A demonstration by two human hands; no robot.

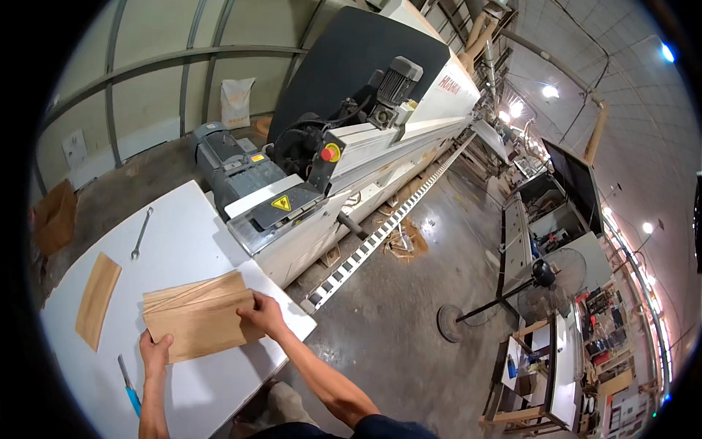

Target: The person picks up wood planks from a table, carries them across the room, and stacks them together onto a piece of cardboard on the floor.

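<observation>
Over the white tabletop (197,227) I hold a light-brown wooden board (201,329), tilted a little. A narrower strip or second board edge shows along its far side; whether it is separate I cannot tell. My left hand (155,353) grips the near left corner, thumb on top. My right hand (263,313) pinches the right end. Left of the board lies another small wooden board (98,300). Farther back rests a metal wrench (142,234). A blue-handled knife-like tool (130,388) lies beside my left forearm, partly hidden.
A long machine (409,146) with a grey motor (227,157) and red stop button (330,153) stands against the table's far right side. A slotted white rail (387,227) runs along it. Right are a pedestal fan (541,274) and workbench (559,373). A white sack (236,102) stands behind.
</observation>
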